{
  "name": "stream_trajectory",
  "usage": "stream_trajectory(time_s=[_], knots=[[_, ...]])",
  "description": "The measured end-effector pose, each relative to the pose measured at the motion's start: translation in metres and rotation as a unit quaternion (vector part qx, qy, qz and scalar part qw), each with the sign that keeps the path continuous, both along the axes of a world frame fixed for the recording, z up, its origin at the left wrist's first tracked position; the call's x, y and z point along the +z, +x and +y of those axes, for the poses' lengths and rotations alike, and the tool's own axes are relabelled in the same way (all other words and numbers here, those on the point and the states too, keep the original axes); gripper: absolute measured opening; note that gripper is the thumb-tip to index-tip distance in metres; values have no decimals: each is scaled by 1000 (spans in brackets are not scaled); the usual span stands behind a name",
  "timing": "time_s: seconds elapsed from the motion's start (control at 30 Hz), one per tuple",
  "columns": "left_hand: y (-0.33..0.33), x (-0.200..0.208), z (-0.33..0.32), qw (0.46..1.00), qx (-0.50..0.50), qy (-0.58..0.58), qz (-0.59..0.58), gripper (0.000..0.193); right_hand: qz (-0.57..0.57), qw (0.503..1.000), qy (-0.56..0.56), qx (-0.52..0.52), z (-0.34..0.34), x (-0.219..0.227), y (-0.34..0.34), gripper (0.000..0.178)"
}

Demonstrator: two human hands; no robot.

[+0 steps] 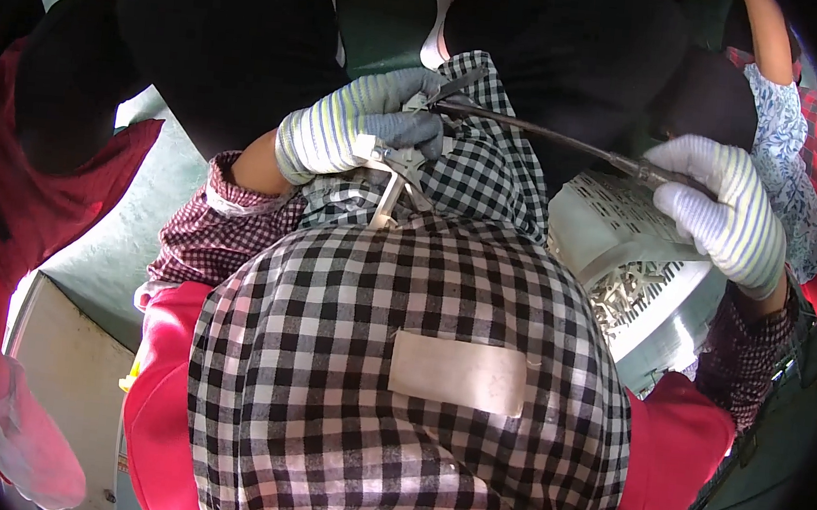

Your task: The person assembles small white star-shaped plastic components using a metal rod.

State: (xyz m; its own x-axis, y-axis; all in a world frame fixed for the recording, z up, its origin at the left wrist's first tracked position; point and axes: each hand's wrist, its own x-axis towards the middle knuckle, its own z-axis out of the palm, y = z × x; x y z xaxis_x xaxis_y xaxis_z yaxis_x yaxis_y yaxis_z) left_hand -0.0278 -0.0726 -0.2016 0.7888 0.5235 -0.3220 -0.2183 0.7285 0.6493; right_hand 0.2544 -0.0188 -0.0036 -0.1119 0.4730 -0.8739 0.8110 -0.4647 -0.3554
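Branched white plastic piece point(394, 178): at the lap, beneath the curled fingers of the left hand point(367, 120) in its pale striped knit glove, just above the black-and-white checked cloth apron point(425, 286).

Risk, my reading: the long, thin, dark metal rod tool point(546, 131) has its far end right by the left fingertips; a skid off hard plastic could drive it into the knit. Likely cause: a push from the far-off handle end, with little control at the tip. A slack left grip could also let the piece drop into the apron folds.

Look of the piece: white, blocky knob at the wrist side, one straight narrow leg angling down; upper part hidden by fingers. Whether the rod touches it, cannot tell.

Left fingers: bent tight, grasping the piece. A dark, flat strip point(462, 87) juts out beside them; its link to the rod unclear.

Right hand point(733, 211), same glove type: fingers wrapped on the rod's handle end. Below it, a white slotted plastic basket point(602, 209) with small white pieces point(623, 298) inside.
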Motion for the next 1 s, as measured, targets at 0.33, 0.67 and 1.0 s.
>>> stream_trajectory(time_s=[0.33,0.67,1.0], knots=[[1,3,-2,998,65,-17,0,40,-52,748,457,478,-15,-18,7,32],[0,4,-2,1000,10,6,16,53,64,983,68,157,-11,-30,7,25],[-5,17,3,997,47,-49,32,57,18,917,256,305,-14,-31,3,42]])
